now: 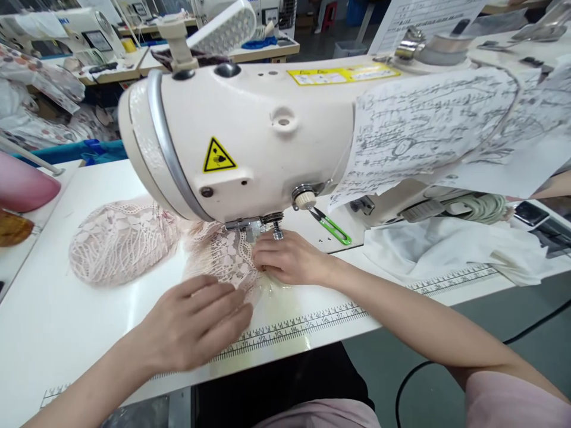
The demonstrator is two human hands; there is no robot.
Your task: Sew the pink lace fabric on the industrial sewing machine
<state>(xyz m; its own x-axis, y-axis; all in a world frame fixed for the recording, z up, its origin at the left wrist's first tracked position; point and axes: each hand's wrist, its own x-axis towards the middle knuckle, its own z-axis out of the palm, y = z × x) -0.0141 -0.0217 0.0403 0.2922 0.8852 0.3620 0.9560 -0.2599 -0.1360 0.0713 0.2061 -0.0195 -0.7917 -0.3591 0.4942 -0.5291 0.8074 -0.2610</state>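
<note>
A strip of pale pink lace fabric (225, 252) lies under the needle area of a white sewing machine (263, 142). Beside the presser foot, my right hand (285, 255) has its fingers closed in a pinch on the lace's right edge; the fingertips are partly hidden. My left hand (191, 321) is over the near edge of the lace, fingers extended and slightly bent, a bit blurred, thumb out of sight. Whether it touches the cloth is hard to tell. A rounded lace piece (120, 244) joins or overlaps the strip on the left.
Green-handled thread snips (332, 227) lie behind my right wrist. White cloth (450, 246) rests on the right of the table. A printed ruler (294, 327) runs along the front edge. Handwritten paper (428, 125) covers the machine's arm. A pink thread cone (27, 181) stands far left.
</note>
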